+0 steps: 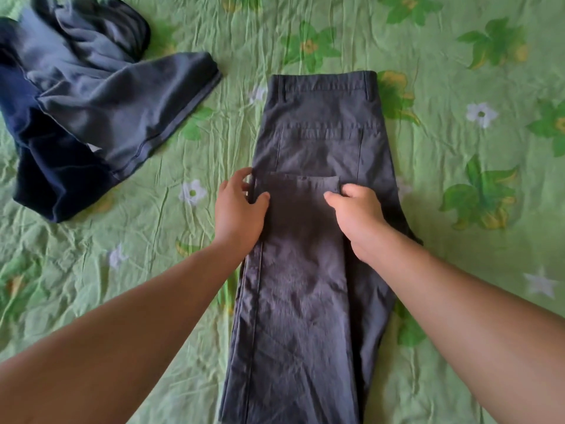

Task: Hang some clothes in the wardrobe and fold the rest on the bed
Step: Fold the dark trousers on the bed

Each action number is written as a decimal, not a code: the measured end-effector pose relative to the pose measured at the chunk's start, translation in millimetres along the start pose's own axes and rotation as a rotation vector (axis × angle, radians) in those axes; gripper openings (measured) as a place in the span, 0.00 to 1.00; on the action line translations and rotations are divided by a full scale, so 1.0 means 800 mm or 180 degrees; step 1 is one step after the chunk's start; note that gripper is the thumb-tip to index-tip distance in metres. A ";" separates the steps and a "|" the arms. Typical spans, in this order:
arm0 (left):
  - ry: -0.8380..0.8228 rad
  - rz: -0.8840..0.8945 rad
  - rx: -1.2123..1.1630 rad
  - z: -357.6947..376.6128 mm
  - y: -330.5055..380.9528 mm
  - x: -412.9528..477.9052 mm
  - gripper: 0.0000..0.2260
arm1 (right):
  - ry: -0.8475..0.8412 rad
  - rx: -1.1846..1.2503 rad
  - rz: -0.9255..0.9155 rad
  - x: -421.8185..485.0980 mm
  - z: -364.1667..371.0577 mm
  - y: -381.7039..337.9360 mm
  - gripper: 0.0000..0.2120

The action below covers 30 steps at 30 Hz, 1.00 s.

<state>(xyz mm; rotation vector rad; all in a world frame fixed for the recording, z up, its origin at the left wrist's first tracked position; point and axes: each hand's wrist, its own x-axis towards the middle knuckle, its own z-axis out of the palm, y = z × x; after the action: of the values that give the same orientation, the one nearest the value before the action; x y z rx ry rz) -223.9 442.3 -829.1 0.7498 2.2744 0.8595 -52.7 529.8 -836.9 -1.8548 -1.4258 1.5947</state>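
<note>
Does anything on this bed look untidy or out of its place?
Only the heap of dark clothes at the far left: it lies crumpled and unfolded on the green bedsheet. The grey trousers lie straight, their leg ends gripped by the left hand and right hand.

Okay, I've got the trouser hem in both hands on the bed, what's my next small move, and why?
Probably draw the hem of the dark grey fabric trousers up to their waistband. The left hand and right hand each pinch a hem corner, and the hem lies short, over the back pocket, so the fold's ends don't yet meet.
</note>
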 end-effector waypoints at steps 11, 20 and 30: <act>-0.0723 0.0356 0.0793 -0.021 0.015 0.058 0.27 | -0.0444 0.1551 -0.0364 0.011 -0.002 -0.024 0.04; -0.1351 -0.0363 -0.1341 -0.025 0.036 0.088 0.08 | -0.0430 0.1680 -0.0148 0.054 -0.002 -0.058 0.10; -0.0607 -0.0334 -0.1059 0.003 0.105 0.192 0.12 | 0.0206 -0.0058 -0.0505 0.168 0.001 -0.127 0.04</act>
<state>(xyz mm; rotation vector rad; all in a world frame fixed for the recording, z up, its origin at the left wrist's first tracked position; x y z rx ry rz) -300.7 599.6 -819.3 0.5323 1.9210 1.0359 -116.9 686.0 -836.9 -1.7388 -1.5227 1.4380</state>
